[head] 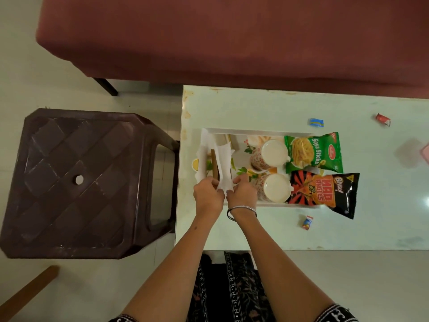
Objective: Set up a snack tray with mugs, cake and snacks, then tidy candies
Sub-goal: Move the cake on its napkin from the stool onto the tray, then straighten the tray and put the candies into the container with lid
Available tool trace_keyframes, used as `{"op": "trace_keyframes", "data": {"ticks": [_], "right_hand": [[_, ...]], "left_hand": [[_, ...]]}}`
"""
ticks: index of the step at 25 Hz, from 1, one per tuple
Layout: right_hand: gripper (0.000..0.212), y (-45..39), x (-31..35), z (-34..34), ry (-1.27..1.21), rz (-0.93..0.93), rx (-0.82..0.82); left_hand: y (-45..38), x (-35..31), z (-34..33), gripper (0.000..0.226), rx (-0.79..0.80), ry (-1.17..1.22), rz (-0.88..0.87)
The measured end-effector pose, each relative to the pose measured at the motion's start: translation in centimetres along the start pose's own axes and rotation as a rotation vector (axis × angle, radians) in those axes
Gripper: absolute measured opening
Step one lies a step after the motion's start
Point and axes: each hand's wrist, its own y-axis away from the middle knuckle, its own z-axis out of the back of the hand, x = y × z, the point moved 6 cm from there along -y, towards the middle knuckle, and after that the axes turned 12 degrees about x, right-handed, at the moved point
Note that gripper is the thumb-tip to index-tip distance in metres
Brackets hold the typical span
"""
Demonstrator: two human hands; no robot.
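A white tray (257, 130) lies on the pale table. Two patterned mugs stand in it, one farther (270, 155) and one nearer (274, 188). A green Soya Sticks packet (315, 152) and a black Mad Angles packet (325, 194) lie at its right end. At its left end a white paper napkin (223, 166) covers a brown cake slice (214, 167). My left hand (207, 196) and my right hand (242, 194) both pinch the napkin's near edge. Three wrapped candies lie loose on the table: blue (316, 122), red (383, 119), red-blue (307, 222).
A dark brown plastic stool (79, 182) stands left of the table (371, 228). A maroon sofa (232, 38) runs along the far side. A pink object (426, 153) shows at the right edge. A wooden strip (27, 291) crosses the floor at lower left.
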Motion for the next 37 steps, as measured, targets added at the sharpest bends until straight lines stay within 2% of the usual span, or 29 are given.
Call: {"op": "trace_keyframes", "data": {"ticks": [3, 7, 11, 17, 25, 29, 31, 32, 34, 35, 37], "right_hand": [[0.012, -0.7, -0.5, -0.1, -0.016, -0.011, -0.005], [0.006, -1.6, -1.0, -0.5, -0.021, -0.010, -0.010], [0.029, -2.0, -1.5, -0.4, -0.065, -0.034, -0.077], [0.018, -2.4, -1.2, -1.3, -0.110, -0.041, -0.035], [0.036, -2.7, -1.8, -0.5, -0.116, -0.029, 0.012], [0.031, -1.6, -2.1, 0.9, -0.103, 0.063, -0.014], [0.023, -0.6, -1.9, 2.5, -0.135, 0.129, -0.078], [0.017, 0.0, -1.8, 3.7, -0.175, 0.191, -0.161], [0.008, 0.9, -6.2, 13.7, -0.193, 0.347, -0.365], [0.010, 0.9, -7.1, 15.7, -0.197, 0.348, -0.471], [0.016, 0.4, -10.0, 19.8, -0.251, 0.237, -0.633]], "left_hand": [[-0.3, 0.5, -0.1, 0.013, -0.018, 0.006, 0.011], [-0.9, 1.2, -0.2, 0.013, -0.017, 0.027, 0.053], [-0.8, 0.7, 0.2, 0.027, -0.042, 0.085, 0.038], [-1.6, 0.3, 0.3, 0.028, -0.010, 0.080, -0.027], [-1.5, 0.6, 0.1, 0.030, 0.025, 0.051, -0.002], [-1.1, 1.9, 0.7, 0.034, 0.015, 0.055, 0.039], [-1.5, 2.6, 1.1, 0.037, 0.014, 0.009, 0.093], [-1.7, 3.0, 1.5, 0.037, 0.016, -0.017, 0.113], [0.4, -0.5, -2.8, 0.035, -0.045, 0.016, 0.135], [0.3, -0.3, -2.0, 0.033, -0.068, 0.016, 0.145], [0.1, 0.1, -0.4, 0.035, -0.138, 0.039, 0.174]]}}
